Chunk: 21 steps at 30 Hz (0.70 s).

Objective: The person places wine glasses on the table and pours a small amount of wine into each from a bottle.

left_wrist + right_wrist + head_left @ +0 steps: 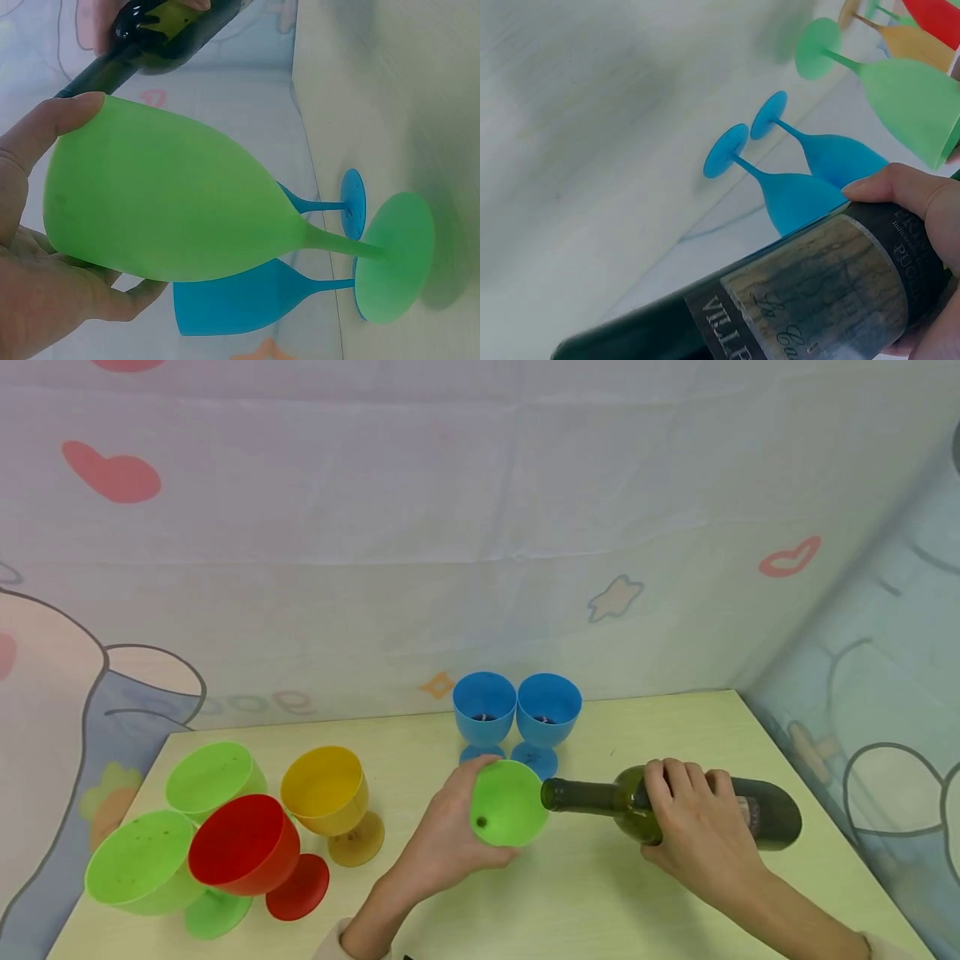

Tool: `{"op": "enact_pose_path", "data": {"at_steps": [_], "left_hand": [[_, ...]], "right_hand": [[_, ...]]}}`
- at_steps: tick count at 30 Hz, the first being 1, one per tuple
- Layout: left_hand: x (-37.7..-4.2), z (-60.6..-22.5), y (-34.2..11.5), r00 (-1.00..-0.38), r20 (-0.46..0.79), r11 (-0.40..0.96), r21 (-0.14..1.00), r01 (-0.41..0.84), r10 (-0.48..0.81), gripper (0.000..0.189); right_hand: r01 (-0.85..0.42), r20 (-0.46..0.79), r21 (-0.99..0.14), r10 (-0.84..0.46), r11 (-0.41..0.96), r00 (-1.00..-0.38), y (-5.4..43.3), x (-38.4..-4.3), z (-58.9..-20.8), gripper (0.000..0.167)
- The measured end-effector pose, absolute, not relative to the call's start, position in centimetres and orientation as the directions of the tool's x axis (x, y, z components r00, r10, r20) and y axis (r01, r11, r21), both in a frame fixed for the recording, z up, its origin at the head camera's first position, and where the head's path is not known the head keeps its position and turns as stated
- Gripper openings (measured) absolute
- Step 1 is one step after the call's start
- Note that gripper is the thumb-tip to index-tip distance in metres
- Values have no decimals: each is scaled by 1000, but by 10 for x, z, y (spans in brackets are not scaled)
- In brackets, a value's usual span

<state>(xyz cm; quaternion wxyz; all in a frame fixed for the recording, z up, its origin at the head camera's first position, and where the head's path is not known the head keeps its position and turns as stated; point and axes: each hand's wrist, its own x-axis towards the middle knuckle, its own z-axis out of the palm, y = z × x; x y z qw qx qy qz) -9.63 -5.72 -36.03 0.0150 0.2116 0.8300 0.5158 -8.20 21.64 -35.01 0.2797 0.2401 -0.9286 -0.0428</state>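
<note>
My left hand (448, 831) grips the bowl of a green plastic goblet (165, 195), thumb on one side and fingers on the other. A small dark spot shows inside the bowl. The goblet's foot (396, 259) is close to the tabletop; I cannot tell whether it touches. My right hand (701, 831) holds a dark green wine bottle (776, 814) round its body, tipped over with the neck (581, 796) pointing left and its mouth at the goblet's rim. No stream of liquid is visible. The bottle's label (817, 289) faces the right wrist camera.
Two blue goblets (484, 700) stand side by side behind the green one, dark liquid at their bottoms. To the left, a yellow goblet (324, 789), a red goblet (243, 847) and two green goblets (142, 864) stand grouped. A printed cloth (420, 527) hangs behind the table (450, 927).
</note>
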Motion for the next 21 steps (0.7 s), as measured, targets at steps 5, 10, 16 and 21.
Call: {"op": "enact_pose_path", "data": {"at_steps": [5,10,16,21], "left_hand": [[-96,-360,-57,-909,189,405,849,341,371,86],[-96,-360,-56,-907,192,398,850,345,374,86],[-96,-359,-55,-906,195,395,851,347,375,86],[-97,-359,-56,-909,198,381,859,341,367,87]], "right_hand": [[-426,513,261,-498,866,-699,217,-84,-349,73],[-429,505,280,-512,859,-695,217,-85,-348,75],[-428,507,306,-527,850,-683,216,-85,-345,80],[-427,498,326,-537,843,-681,215,-86,-342,85]]}}
